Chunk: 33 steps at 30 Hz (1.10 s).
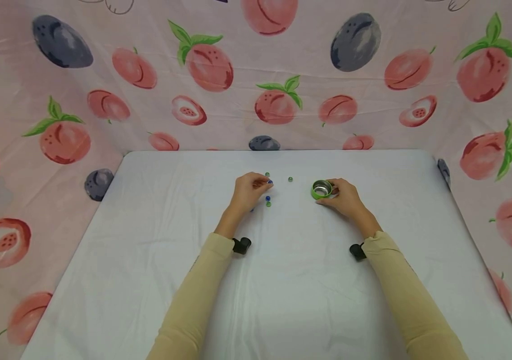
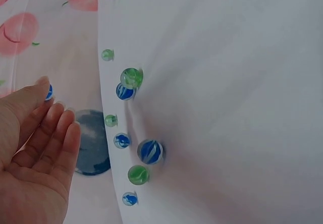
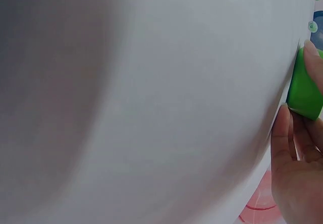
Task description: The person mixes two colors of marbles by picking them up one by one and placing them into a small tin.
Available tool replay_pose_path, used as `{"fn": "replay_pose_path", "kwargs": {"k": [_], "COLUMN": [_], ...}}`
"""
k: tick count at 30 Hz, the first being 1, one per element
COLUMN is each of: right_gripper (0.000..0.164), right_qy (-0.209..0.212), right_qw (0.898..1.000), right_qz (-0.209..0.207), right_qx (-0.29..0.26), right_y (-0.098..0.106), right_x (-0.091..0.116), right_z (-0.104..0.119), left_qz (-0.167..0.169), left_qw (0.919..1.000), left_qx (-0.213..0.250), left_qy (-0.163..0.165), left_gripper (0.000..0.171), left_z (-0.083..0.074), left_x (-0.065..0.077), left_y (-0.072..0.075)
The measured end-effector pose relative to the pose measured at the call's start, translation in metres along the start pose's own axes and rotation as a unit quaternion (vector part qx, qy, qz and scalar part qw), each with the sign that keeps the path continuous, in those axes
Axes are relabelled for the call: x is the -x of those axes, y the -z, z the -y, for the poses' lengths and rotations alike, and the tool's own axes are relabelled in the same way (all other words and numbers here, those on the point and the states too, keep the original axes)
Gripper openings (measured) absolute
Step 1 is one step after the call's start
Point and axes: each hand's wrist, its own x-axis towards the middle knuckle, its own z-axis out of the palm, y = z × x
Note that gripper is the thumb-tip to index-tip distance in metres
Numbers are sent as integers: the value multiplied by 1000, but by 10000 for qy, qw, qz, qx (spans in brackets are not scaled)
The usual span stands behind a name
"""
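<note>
My left hand (image 1: pixel 247 192) pinches a blue marble (image 2: pixel 49 93) between thumb and forefinger, raised over the far middle of the table. Around and below it lie several glass marbles, among them a green marble (image 2: pixel 131 78) that overlaps a blue one in the left wrist view, and a larger-looking blue-striped marble (image 2: pixel 150 152). To the right, my right hand (image 1: pixel 346 199) grips a small green cup (image 1: pixel 321 190) with a shiny metal inside, thumb on the near side and fingers round the far side. The cup stands upright, its mouth facing up.
A lone green marble (image 1: pixel 290 179) lies between the hands. White cloth covers the table (image 1: pixel 310 290), and its far edge runs close behind the marbles. Fruit-patterned curtain (image 1: pixel 237 115) hangs behind and at both sides. Each wrist wears a small black camera (image 1: pixel 242 245).
</note>
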Motion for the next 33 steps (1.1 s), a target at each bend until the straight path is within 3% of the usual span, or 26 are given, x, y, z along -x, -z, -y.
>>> {"fn": "replay_pose_path", "kwargs": {"k": [33], "right_gripper": [63], "right_qy": [11], "right_qw": [10000], "right_qz": [-49], "right_qx": [-43], "right_y": [0], "right_x": [3], "right_z": [1], "left_qz": [155], "left_qw": [9997], "left_qx": [131], "left_qy": [-150], "left_gripper": [20], "left_z": [-12], "left_x": [-6], "left_y": [-22]}}
